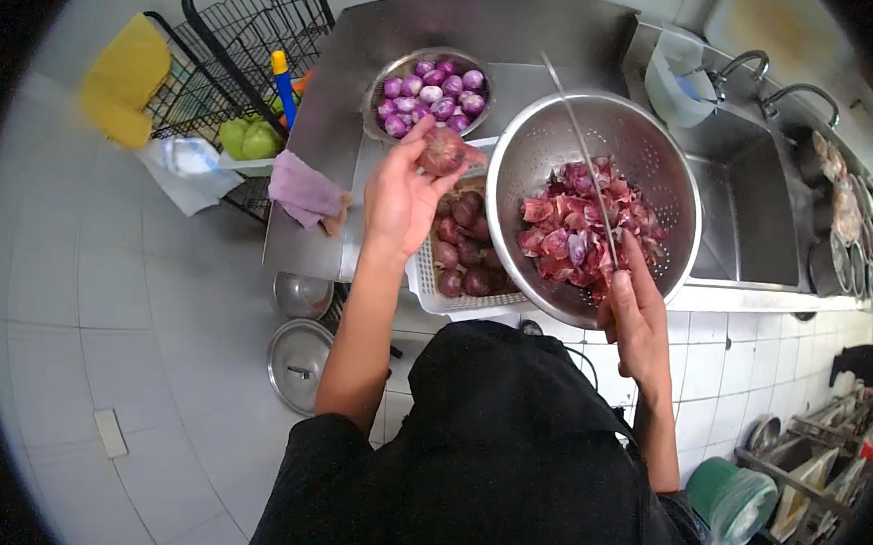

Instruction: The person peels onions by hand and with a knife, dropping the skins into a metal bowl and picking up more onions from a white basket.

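Note:
My left hand (398,198) grips an unpeeled red onion (443,151) between thumb and fingers, above the white basket (421,290). Several more onions in their dark skins (466,242) lie in that basket. In my right hand (637,310) is a knife (586,152), its long blade pointing up and away across the large steel colander (505,137). Reddish onion skins (569,226) are heaped in the colander. Beyond my left hand, a smaller steel colander (374,119) holds several peeled purple onions (430,94).
A sink (761,192) with two taps (747,60) is on the right, a clear plastic container (676,82) at its corner. Left of the counter stands a black wire rack (257,27). A pink cloth (307,187) lies on the counter edge. A green bucket (723,495) sits at lower right.

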Available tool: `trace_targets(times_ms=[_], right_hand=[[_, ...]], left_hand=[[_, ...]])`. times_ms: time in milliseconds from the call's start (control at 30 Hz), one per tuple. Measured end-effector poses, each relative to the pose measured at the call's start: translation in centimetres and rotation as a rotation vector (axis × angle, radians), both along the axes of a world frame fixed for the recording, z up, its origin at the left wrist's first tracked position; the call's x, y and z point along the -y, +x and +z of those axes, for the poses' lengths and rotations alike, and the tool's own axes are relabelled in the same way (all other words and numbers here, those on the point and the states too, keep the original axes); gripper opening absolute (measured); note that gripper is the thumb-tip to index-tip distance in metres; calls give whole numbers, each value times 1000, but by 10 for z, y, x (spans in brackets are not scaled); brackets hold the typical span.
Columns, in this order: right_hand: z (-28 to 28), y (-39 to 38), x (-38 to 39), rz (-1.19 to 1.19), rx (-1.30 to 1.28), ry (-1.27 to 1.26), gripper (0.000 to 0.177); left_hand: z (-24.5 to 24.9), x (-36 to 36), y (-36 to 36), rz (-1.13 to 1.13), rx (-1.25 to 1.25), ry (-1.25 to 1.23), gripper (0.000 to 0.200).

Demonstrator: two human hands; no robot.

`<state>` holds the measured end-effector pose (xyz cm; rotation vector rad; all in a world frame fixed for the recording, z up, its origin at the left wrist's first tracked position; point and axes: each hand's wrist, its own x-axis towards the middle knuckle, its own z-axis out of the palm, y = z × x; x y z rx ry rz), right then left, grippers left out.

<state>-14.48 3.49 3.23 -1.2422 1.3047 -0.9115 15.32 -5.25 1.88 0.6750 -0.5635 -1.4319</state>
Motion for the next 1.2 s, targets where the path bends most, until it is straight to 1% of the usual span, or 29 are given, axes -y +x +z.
trace_targets(times_ms=[33,67,167,200,300,333,433,600,767,800,967,1033,1167,1200], right_hand=[[-2,-5,-1,25,-10,-14,56],[-1,-11,-2,54,-20,22,55],[-3,-23,-10,67,-37,-10,54],[1,-28,-13,86,-43,6,54],[4,-42,-22,134,-58,52,54],[0,-44,-26,123,-67,-11,55],[0,-55,-32,161,-156,-25,55],[-1,-60,-36,171,-196,-54,56],[5,-58,-36,190,-239,-73,59],[5,-58,-36,188,-251,-99,59],[1,-49,-25,168,-300,-298,62],[2,-45,-18,166,-334,-322,62],[4,-36,-6,197,-389,-383,62],[4,-35,-3,195,-433,-408,62]], left_hand=[[5,-2,-8,-13,-83,-6,50],[9,-5,-21,24,-22,1,49],[15,-10,-50,-52,131,-22,50],[13,-10,-59,-47,203,-22,51],[12,-12,-84,-86,122,-87,46],[13,-13,-91,-91,122,-102,44],[14,-17,-105,-94,126,-131,39],[12,-19,-117,-54,136,-119,34],[15,-28,-123,-62,246,-90,32],[14,-29,-124,-68,276,-89,32],[4,-44,-143,-87,224,-79,35],[0,-49,-151,-91,203,-77,36],[0,-50,-151,-62,274,-76,40],[0,-51,-150,-51,259,-75,38]])
